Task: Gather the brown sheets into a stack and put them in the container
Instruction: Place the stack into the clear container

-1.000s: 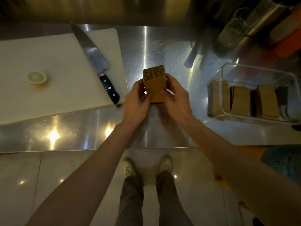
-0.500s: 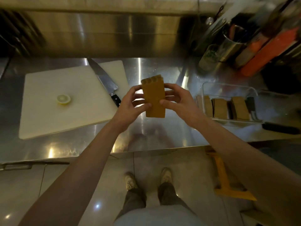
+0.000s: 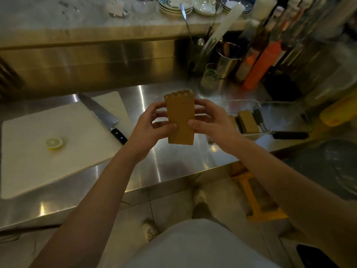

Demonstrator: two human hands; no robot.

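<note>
A stack of brown sheets [image 3: 180, 117] with a scalloped top edge stands upright in the air above the steel counter [image 3: 173, 165]. My left hand [image 3: 152, 128] grips its left side and my right hand [image 3: 210, 122] grips its right side, thumbs on the front face. To the right, on the counter, a clear plastic container [image 3: 258, 107] holds more brown sheets [image 3: 248, 121] standing on edge and a dark object. My right hand hides the container's left part.
A white cutting board [image 3: 63, 144] at left carries a lemon half [image 3: 54, 143] and a chef's knife [image 3: 104, 118]. Behind the container stand a glass [image 3: 210, 78], a steel utensil cup [image 3: 229, 60] and orange squeeze bottles [image 3: 260, 68]. A black handle [image 3: 289, 135] lies right of the container.
Both hands have lifted the stack off the counter and hold it upright and higher. My head has tilted up, so the back shelf and bottles show.
</note>
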